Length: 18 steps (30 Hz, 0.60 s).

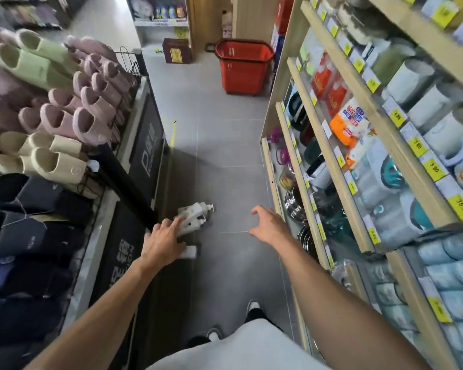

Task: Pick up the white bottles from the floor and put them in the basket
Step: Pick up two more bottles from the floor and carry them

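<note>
light: bright, even, indoor | shadows: soft, dark strip along base of slipper rack [51, 124] on floor [219, 145] | glare: mild sheen on tiles far up the aisle | blur: motion smear on right shelves [372, 145], price tags unreadable | distortion: wide-angle bowing at edges | centre: fairly sharp

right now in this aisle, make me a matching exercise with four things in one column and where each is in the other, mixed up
Things:
1. white bottles
2. red basket
3. left hand
4. right hand

Places:
a. standing far down the aisle, by the shelf end
b. spread open above bare floor tile
c. lying on the floor by the slipper rack
d. reaching down onto the bottles

Pairs: 1-c, 2-a, 3-d, 4-b
</note>
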Tool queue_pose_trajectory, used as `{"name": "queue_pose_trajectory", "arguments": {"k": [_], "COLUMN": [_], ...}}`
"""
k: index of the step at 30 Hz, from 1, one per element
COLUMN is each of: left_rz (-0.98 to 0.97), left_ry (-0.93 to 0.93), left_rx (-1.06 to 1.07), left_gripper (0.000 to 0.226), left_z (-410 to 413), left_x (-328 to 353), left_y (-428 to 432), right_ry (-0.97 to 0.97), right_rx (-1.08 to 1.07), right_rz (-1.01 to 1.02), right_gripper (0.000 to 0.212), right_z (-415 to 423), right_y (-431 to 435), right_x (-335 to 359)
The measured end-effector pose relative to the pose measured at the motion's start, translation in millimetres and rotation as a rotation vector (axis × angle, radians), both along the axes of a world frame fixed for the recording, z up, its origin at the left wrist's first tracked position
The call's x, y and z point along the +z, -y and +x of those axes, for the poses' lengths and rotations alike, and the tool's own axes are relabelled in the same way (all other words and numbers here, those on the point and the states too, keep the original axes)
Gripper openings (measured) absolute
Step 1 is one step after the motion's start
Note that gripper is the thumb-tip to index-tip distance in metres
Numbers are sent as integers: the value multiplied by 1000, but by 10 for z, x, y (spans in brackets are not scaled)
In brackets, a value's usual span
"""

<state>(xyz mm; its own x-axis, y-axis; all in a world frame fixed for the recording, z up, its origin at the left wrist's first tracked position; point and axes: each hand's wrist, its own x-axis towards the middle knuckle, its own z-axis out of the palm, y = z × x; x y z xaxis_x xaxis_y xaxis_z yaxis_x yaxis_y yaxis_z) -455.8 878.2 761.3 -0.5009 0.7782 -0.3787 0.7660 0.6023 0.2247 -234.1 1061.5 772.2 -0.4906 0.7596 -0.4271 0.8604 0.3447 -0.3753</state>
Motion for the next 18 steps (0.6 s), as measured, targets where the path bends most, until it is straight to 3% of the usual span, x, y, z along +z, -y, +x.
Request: {"name": "queue_pose_trajectory", "arguments": {"k": [18], "left_rz": [-48], "left_ry": [23], "left_rx": [314], "left_gripper": [77], "left_z": [-507], "left_x": [-123], "left_y": [-1175], "right_ry": [25], "right_rx": [260], "right_rz": [-111], "right_gripper": [57], "right_z": [-1235], "right_y": [-1778], "right_x": [-157]}}
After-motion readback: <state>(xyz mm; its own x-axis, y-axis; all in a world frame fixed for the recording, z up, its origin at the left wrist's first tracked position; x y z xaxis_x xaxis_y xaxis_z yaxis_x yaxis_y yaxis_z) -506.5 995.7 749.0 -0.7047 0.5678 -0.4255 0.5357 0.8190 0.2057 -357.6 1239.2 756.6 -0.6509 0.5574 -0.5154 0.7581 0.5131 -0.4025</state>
